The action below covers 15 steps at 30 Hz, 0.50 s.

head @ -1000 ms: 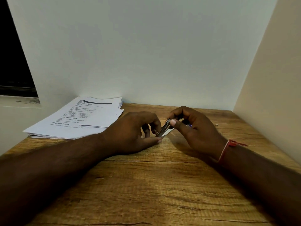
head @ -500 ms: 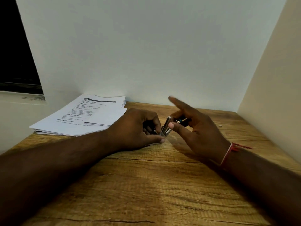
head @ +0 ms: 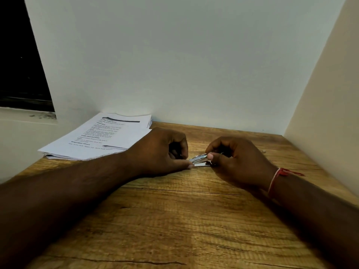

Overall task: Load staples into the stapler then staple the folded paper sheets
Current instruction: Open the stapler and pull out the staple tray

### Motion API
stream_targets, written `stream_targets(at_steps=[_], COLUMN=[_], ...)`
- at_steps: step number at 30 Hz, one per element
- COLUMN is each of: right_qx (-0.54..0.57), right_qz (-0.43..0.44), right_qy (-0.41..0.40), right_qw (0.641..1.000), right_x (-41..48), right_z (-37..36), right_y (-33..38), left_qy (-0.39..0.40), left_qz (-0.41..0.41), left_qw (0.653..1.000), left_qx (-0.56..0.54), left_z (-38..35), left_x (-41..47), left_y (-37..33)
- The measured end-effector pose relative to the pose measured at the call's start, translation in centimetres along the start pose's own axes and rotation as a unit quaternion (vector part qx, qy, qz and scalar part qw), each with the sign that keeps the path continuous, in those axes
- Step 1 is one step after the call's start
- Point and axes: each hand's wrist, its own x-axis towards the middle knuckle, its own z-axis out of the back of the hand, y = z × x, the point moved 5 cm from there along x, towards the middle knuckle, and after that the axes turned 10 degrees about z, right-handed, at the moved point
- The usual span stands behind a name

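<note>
Head view: the small metal stapler (head: pixel 200 160) sits low on the desk (head: pixel 174 220), roughly midway between the left and right edges and nearer the far edge, held between both hands.

Left hand (head: pixel 161 152): fingers curled under, thumb laid along the desk with its tip against the stapler's left end. The curled fingers hide how much more of it they grip.

Right hand (head: pixel 240 162): fingers bent over the top, thumb pressed on the near side, clamped on the stapler's right part. Most of the body is hidden under this hand.

Only a shiny wedge shows between the two thumbs. Cannot tell whether the top arm is raised or whether staples sit inside.

A red thread band (head: pixel 276 176) is on the right wrist.

Paper sheets (head: pixel 101 138) are stacked at the far left corner, printed side up, with text too blurred to read. They are apart from the stapler, and the left hand covers their near right corner.

A tiny speck (head: pixel 263 151) near the right edge is unidentifiable.

Both forearms are cut off at the frame bottom.
</note>
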Motion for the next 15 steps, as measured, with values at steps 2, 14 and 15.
stream_targets(at_steps=[2,14,15], right_qx=[-0.014,-0.037,-0.035], right_qz=[-0.005,-0.029,-0.032], right_qy=[0.016,0.055,0.059], right_qw=[1.0,0.997,0.997], right_x=[0.09,0.06,0.05], right_z=[-0.19,-0.73,-0.75], right_y=[-0.27,-0.04,-0.02], left_qy=[0.011,0.022,0.021], left_qz=[-0.003,-0.007,-0.006], left_qw=[1.0,1.0,1.0], left_qx=[0.011,0.017,0.018], left_z=[-0.01,-0.27,-0.31], left_x=[0.04,0.08,0.07], left_y=[0.15,0.3,0.33])
